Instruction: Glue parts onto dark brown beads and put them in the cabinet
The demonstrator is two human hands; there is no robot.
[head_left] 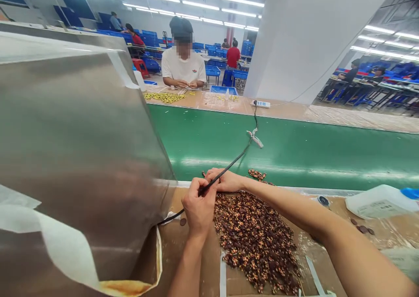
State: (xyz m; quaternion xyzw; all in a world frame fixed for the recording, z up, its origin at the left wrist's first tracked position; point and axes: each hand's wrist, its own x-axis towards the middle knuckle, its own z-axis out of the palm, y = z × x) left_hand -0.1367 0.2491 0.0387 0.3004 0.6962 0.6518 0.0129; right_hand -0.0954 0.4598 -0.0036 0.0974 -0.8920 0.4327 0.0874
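Gripping the black cable (229, 166), your left hand (199, 207) and right hand (225, 181) close at twelve o'clock of the dark parts pile (258, 240).

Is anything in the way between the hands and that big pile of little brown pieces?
No. The left hand and right hand sit right at the pile of brown pieces, touching its edge. Only the black cable passes between the two hands.

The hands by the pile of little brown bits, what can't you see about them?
- Head view: the left hand shows only its back, so what its fingers pinch is hidden.
- The right hand is half covered by the left hand and the black cable.
- The small pieces are too tiny to name.
- The cable's lower end disappears behind the metal housing.
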